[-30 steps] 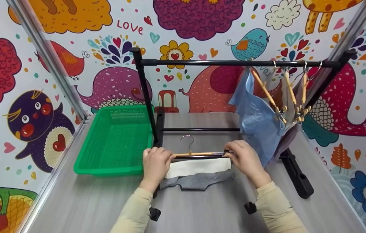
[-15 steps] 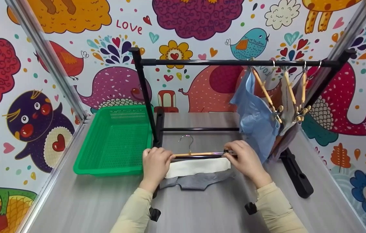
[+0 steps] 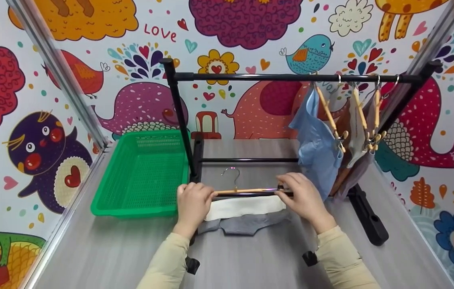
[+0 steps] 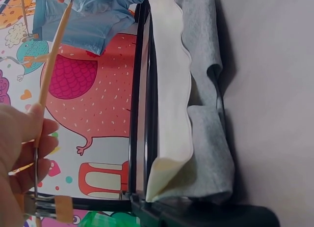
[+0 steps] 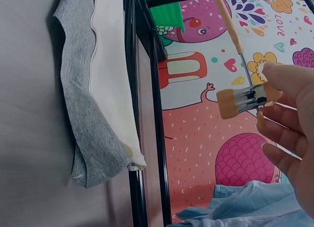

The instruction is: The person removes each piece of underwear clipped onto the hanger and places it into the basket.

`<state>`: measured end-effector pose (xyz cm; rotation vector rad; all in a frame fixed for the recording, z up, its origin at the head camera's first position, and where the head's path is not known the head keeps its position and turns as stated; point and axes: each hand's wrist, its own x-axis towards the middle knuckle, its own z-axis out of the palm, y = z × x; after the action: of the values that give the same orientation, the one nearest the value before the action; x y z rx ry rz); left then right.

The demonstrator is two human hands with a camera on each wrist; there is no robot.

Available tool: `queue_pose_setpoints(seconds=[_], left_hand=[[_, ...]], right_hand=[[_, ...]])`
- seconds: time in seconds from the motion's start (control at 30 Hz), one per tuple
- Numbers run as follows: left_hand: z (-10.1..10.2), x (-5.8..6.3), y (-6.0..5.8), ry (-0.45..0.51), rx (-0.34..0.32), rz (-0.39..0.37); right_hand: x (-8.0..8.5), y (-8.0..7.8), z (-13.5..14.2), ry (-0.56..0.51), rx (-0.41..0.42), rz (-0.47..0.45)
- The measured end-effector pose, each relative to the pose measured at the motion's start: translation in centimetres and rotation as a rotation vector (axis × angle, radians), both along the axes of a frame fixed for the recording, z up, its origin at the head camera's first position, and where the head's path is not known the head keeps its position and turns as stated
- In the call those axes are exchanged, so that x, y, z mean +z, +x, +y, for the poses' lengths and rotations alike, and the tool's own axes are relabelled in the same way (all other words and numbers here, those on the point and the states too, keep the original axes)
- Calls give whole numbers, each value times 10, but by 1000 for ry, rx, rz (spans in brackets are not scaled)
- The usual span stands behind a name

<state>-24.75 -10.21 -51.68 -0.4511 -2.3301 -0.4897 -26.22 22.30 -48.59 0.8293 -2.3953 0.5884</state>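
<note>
Between my two hands is a wooden hanger [image 3: 247, 190] with a metal hook and clips. My left hand [image 3: 193, 204] grips its left end; in the left wrist view thumb and fingers wrap the bar [image 4: 54, 60], with a clip [image 4: 49, 206] below them. At the other end, my right hand [image 3: 306, 200] pinches a wood-and-metal clip [image 5: 240, 100] between thumb and fingers. Just below the hanger a garment lies on the table, with a cream band [image 3: 247, 206] above a grey part [image 3: 240, 228]. The clips in my hands stand apart from the cloth.
A black rack [image 3: 251, 77] stands over the work area. From its right side hang several clip hangers, one bearing a blue garment [image 3: 317, 148]. Left of the rack sits a green basket [image 3: 100, 208]. The rack's foot [image 3: 371, 224] reaches forward at right.
My right fingers have shifted slightly at the clip, while the left hand keeps its place. The hanging blue garment has swung a little.
</note>
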Motion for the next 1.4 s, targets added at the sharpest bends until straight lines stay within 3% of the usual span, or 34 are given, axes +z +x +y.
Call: queue_pose_setpoints(seconds=[0.37,1.4], left_hand=[[3,0,-1,-8,-6,2],[10,-6,1,4,-42,77]], right_hand=[[-3,-2,-13,-6,43,48],[-18,4,-34,36,56,24]])
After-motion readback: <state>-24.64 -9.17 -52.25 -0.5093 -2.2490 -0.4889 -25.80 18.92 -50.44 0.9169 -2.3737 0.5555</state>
